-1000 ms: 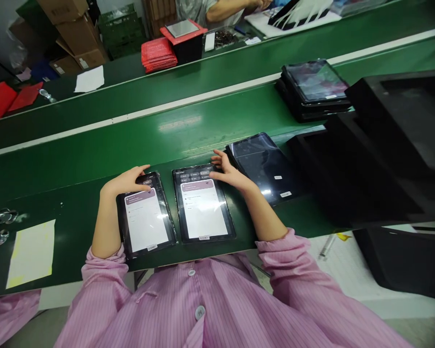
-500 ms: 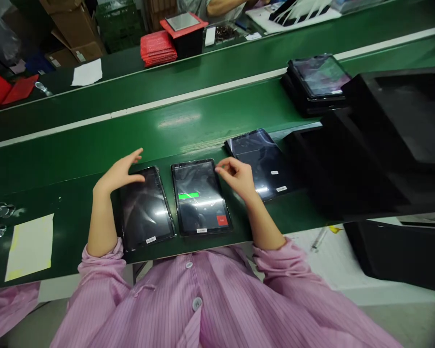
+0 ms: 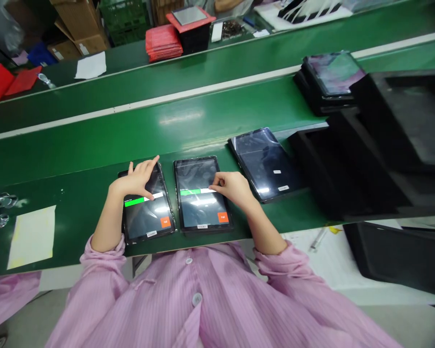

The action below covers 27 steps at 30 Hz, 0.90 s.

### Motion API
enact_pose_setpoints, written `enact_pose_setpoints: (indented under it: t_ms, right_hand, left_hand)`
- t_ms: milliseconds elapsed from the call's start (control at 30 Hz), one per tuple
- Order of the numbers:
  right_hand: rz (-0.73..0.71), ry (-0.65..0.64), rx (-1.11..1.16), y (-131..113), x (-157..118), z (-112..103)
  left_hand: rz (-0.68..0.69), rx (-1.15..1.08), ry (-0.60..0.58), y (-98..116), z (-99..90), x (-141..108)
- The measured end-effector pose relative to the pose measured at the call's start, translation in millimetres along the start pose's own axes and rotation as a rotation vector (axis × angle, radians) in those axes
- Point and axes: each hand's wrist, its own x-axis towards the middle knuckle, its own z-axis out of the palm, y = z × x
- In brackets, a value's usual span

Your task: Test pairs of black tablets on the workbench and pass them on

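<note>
Two tablets lie side by side in front of me, both screens lit with a green bar and a red-orange button marked Fail. Over the upper part of the left tablet [image 3: 143, 217] is my left hand [image 3: 134, 181], fingers spread and holding nothing; whether it touches the glass I cannot tell. My right hand [image 3: 232, 187] reaches over the right edge of the middle tablet [image 3: 199, 209]. Its fingers are curled together, with the tips at the white end of the bar and nothing visible in them. To the right lies a dark-screened tablet [image 3: 259, 157] with white labels.
Black trays [image 3: 402, 121] crowd the right side, with a stack of tablets [image 3: 331, 72] behind them. Paper [image 3: 32, 237] lies on the left of the green bench. Red pouches [image 3: 163, 42] sit across the belt, near a co-worker's arm [image 3: 224, 5].
The left tablet's screen has lit up with a bar and button. My left hand has moved right and nearer over it; my right hand has come down and left onto the middle tablet.
</note>
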Motion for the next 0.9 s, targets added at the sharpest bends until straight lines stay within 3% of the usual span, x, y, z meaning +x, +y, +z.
enact_pose_setpoints:
  t_ms: [100,233,300,500,900]
  right_hand:
    - [-0.013,0.04,0.163,8.1,-1.4,4.9]
    - [0.011,0.238,0.528,23.2,3.3,15.4]
    - [0.035,0.28,0.601,30.4,7.5,19.9]
    - [0.101,0.346,0.57,45.5,14.1,29.2]
    - [0.248,0.328,0.584,48.9,12.0,29.0]
  left_hand:
    - [-0.035,0.012,0.006,4.4,0.5,1.8]
    - [-0.036,-0.036,0.016,3.0,-2.5,1.2]
    - [-0.016,-0.076,0.024,0.3,-3.4,1.3]
    - [0.044,-0.133,0.096,-1.4,1.6,14.3]
    - [0.044,-0.072,0.053,4.9,-1.1,24.1]
